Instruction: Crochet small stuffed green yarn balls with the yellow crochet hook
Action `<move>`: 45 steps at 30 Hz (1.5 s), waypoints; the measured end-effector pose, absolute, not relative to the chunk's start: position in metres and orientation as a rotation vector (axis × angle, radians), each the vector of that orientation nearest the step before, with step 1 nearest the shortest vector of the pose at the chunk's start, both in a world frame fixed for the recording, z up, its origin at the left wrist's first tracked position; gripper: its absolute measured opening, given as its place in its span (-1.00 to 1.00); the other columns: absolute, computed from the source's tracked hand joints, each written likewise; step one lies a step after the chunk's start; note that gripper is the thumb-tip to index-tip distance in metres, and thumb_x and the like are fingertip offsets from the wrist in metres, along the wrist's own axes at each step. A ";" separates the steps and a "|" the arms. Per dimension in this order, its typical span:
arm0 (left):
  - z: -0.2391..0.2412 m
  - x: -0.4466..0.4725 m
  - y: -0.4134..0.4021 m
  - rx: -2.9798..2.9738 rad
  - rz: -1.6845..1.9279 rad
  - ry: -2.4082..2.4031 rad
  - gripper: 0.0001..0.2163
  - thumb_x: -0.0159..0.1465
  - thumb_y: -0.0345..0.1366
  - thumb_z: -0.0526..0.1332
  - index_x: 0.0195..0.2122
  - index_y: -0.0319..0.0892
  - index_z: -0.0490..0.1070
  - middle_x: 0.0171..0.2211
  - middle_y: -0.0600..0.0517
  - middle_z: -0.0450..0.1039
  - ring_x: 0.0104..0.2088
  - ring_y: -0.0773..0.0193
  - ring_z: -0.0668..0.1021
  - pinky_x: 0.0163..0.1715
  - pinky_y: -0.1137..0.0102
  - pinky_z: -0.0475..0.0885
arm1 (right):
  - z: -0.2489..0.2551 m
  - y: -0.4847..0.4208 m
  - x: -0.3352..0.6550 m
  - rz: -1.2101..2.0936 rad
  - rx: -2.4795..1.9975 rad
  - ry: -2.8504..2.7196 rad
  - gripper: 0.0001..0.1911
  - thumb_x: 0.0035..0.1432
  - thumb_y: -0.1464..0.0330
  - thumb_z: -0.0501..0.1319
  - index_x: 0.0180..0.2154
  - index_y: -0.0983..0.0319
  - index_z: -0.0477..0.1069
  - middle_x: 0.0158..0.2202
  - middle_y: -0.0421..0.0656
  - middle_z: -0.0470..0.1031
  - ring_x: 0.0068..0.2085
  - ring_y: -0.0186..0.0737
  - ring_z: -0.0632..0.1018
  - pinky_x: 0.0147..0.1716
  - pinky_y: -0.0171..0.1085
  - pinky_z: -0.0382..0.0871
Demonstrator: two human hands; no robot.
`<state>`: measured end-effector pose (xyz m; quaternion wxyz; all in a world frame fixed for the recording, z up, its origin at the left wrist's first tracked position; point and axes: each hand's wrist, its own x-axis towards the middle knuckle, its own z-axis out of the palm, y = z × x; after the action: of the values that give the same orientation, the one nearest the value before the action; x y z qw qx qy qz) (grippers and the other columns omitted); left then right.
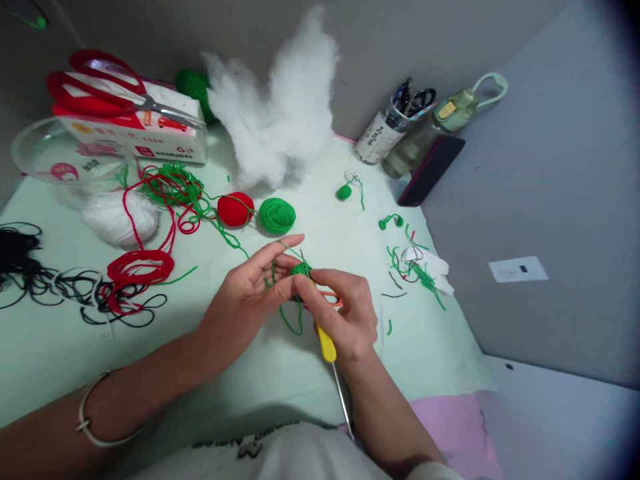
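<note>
My left hand pinches a small piece of green crochet work between thumb and fingers, with a green yarn strand running over its raised index finger. In my right hand is a crochet hook with a yellow handle, its tip at the green piece. A thin metal shaft also sticks out from the handle's lower end toward my body. Orange-handled scissors lie partly hidden under my right hand. Close beyond my left hand sit a green yarn ball and a red yarn ball.
At the left are tangled green yarn, red yarn, black cord, white yarn and a box bearing red scissors. White stuffing stands behind. Yarn scraps, a pen cup and a bottle are right.
</note>
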<state>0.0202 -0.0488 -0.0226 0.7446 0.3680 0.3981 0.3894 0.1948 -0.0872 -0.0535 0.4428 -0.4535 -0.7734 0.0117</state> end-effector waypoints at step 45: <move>-0.027 0.006 -0.034 0.899 0.701 0.667 -0.35 0.15 -0.27 0.47 0.28 0.09 0.36 -0.07 0.04 0.46 0.07 0.14 0.50 0.10 0.29 0.39 | -0.032 -0.072 0.191 1.078 -0.906 -1.242 -0.81 0.35 0.35 0.23 -0.16 0.06 0.65 -0.19 -0.13 0.62 -0.14 -0.21 0.58 -0.27 -0.26 0.47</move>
<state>0.0059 -0.0337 -0.0272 0.7897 0.4177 0.3096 0.3258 0.1912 -0.0717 -0.0318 0.5909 -0.3894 -0.5337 0.4631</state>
